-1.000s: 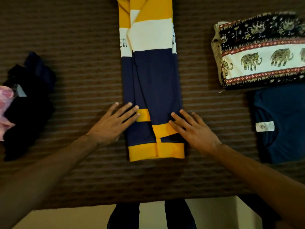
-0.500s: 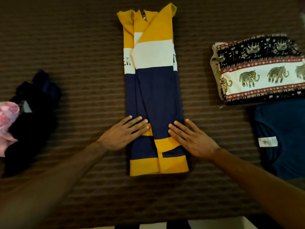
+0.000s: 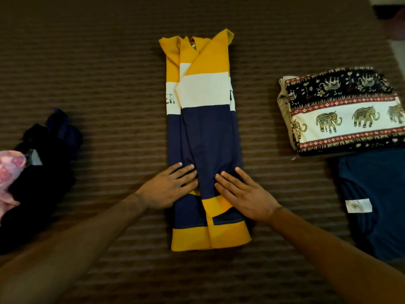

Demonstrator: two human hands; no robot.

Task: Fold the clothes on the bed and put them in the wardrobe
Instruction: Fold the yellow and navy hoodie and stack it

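A yellow, white and navy striped shirt (image 3: 206, 132) lies lengthwise in the middle of the brown ribbed bedcover (image 3: 105, 80), its sides folded in to a narrow strip. My left hand (image 3: 168, 188) lies flat on the lower left part of the shirt, fingers straight. On the lower right part my right hand (image 3: 243, 194) presses flat, fingers spread. The two hands are close together over the navy band, above the yellow hem.
At the right lies a folded elephant-print cloth (image 3: 346, 115), with a dark blue garment (image 3: 372, 198) with a white label below it. A heap of black and navy clothes (image 3: 41, 167) and a pink patterned piece (image 3: 9, 167) sit at the left edge.
Both hands slid inward and up the shirt, ending closer together on the navy band. The view pulled back, so the whole shirt shows.
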